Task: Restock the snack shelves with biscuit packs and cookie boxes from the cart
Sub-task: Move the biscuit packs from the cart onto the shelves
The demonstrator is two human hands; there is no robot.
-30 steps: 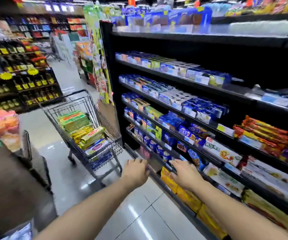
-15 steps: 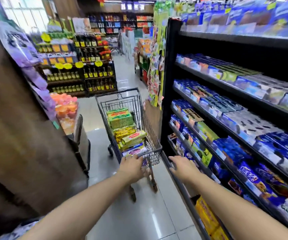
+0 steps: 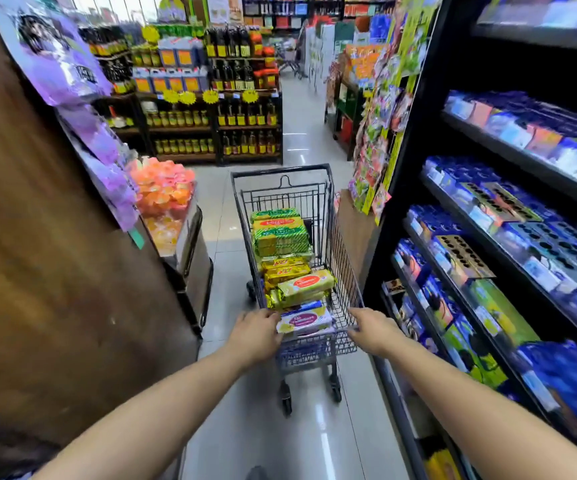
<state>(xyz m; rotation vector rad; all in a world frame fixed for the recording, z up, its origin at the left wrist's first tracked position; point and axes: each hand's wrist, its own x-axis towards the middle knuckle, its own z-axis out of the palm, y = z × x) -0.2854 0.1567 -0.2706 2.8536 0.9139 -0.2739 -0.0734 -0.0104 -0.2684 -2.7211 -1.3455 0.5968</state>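
cart [image 3: 342, 271] rim touches the fingers [image 3: 354, 315] of left hand [image 3: 256, 336] and right hand [image 3: 374, 332].

Cart [image 3: 280, 169] stands on tiled floor [image 3: 231, 258], centre of frame, wheels down, just beside black shelves [image 3: 522, 159] that run along the right edge. In cart, far end to near end: green packs [image 3: 280, 233] stacked, yellow packs [image 3: 285, 268], one pale yellow pack [image 3: 306, 287] lying across them, white box [image 3: 304, 320] nearest. Shelves, every tier in view: rows of blue boxes [image 3: 453, 171], green box [image 3: 498, 310] on a lower tier; lettering too blurred to read.
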